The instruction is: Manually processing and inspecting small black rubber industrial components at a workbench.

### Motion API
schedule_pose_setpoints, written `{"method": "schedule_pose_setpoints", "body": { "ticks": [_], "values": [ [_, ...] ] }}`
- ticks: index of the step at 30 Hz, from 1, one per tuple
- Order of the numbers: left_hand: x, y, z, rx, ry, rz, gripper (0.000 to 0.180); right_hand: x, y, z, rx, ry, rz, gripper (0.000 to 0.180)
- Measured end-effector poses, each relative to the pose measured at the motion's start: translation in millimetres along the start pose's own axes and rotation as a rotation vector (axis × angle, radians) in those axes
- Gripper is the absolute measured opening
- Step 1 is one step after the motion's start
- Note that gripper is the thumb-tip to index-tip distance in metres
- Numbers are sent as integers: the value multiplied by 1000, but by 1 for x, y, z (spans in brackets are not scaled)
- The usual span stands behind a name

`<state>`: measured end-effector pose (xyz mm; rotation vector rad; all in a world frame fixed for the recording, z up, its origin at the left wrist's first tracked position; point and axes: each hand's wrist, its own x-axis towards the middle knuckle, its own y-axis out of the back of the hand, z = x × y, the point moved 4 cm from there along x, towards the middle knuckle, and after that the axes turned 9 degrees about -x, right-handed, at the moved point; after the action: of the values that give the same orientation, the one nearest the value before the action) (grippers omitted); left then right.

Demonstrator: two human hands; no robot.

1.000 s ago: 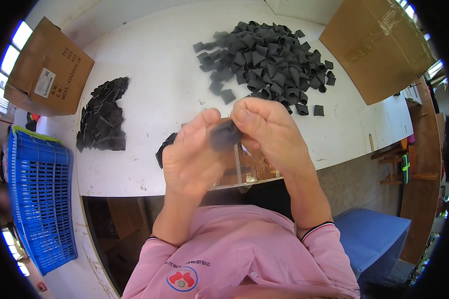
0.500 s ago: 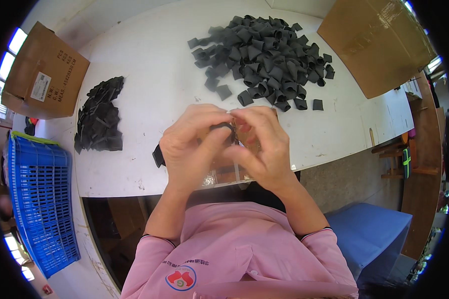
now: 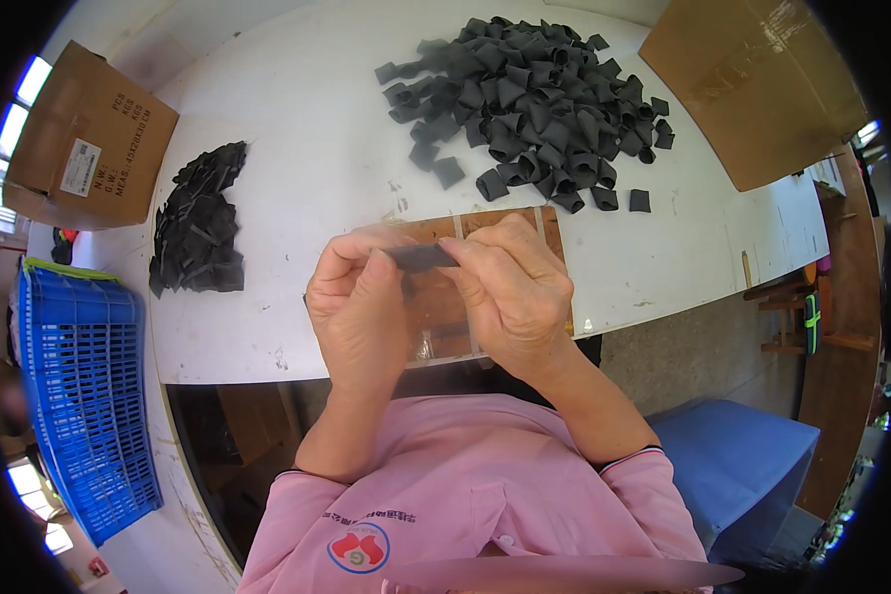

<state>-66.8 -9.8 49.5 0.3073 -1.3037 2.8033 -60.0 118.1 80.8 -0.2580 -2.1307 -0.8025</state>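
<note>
1. Fingers of the left hand (image 3: 354, 307) and right hand (image 3: 517, 287) clamp 1 dark piece (image 3: 420, 258) by opposite ends.
2. I see it over the brown board (image 3: 444, 342).
3. From it, the dark pile (image 3: 535, 109) lies at 1 o'clock.

A workshop, shown by the white worktable (image 3: 297, 129), heaped dark pieces (image 3: 525, 109), cardboard boxes (image 3: 752, 94) and blue basket (image 3: 89, 381).

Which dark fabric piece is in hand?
The dark grey fabric piece held between the left hand and right hand, above the brown board. The others in view lie on the white table, in or around the left pile and right pile.
</note>
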Motion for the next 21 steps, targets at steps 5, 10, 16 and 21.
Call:
{"method": "schedule_pose_setpoints", "body": {
  "ticks": [5, 10, 16, 21],
  "values": [
    [12, 5, 2, 92, 20, -1, 7, 7, -1, 2, 34, -80, -78, 17],
    [14, 5, 3, 80, 24, -59, 8, 11, -4, 0, -84, 29, -52, 17],
    [0, 45, 6, 786, -62, 9, 11, 21, 7, 41, 582, -726, -205, 19],
    [-19, 61, -16, 1655, -151, -264, 25, -25, -3, 53, 419, -807, -283, 26]
  ]
}}
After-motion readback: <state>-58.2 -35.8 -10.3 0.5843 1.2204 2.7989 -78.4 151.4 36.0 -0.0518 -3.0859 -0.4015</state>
